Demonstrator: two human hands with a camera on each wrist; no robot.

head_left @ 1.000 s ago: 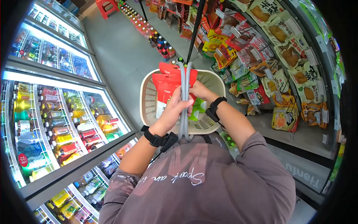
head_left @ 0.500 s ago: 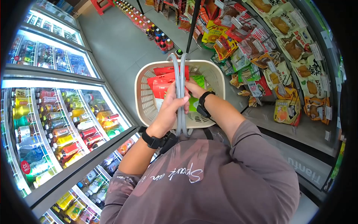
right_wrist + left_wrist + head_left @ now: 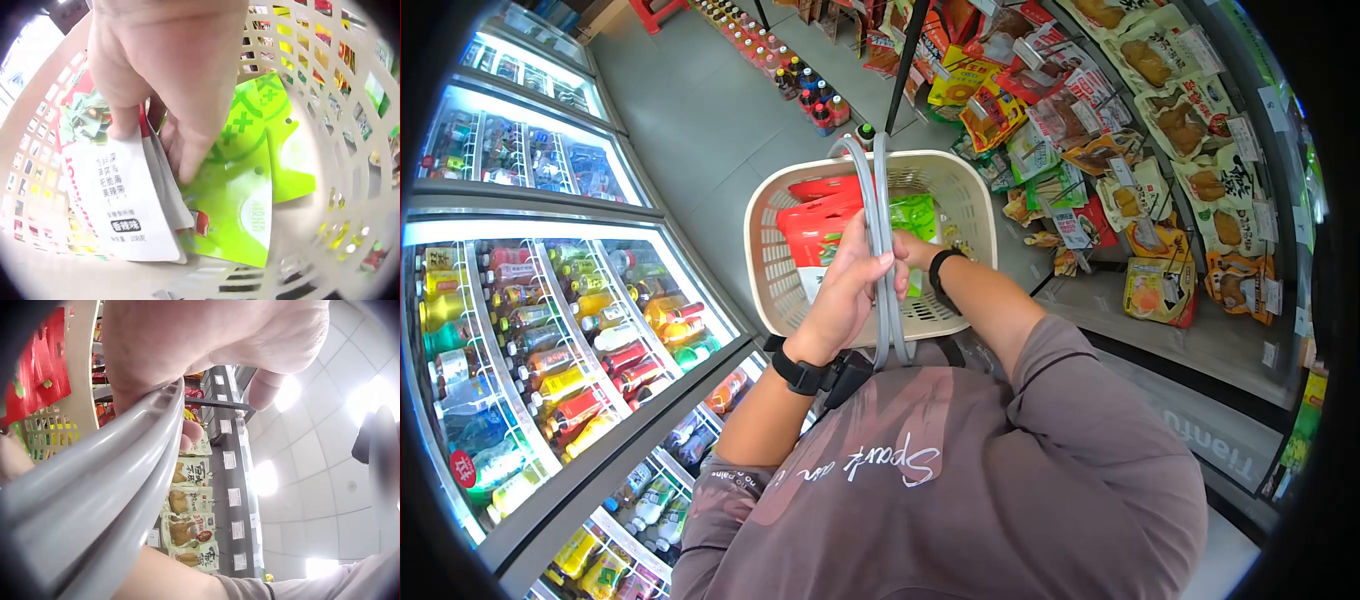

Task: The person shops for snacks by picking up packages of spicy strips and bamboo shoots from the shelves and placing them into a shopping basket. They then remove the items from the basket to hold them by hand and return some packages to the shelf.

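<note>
A cream plastic shopping basket point(image 3: 765, 292) hangs in front of the person's body. The left hand point(image 3: 847, 290) grips its two grey handles point(image 3: 115, 462), fingers wrapped round both together. Inside the basket, the right hand point(image 3: 172, 69) reaches down and pinches red-and-white snack pouches point(image 3: 125, 194) at their top edge, thumb on the near face and fingers behind. Bright green snack bags point(image 3: 234, 206) lie beside these pouches, touching the fingers' side. In the head view the handles and left hand hide part of the right hand.
Glass-door drink coolers point(image 3: 550, 340) line the left side. Hanging packs of snacks point(image 3: 1180, 130) fill the shelf on the right. Rows of bottles point(image 3: 800, 85) stand on the floor ahead, with a red stool point(image 3: 655, 12) farther back.
The red-and-white pouches have gone down from above the rim into the basket with the right hand. The basket has shifted slightly left in view. The left hand keeps its hold on the handles.
</note>
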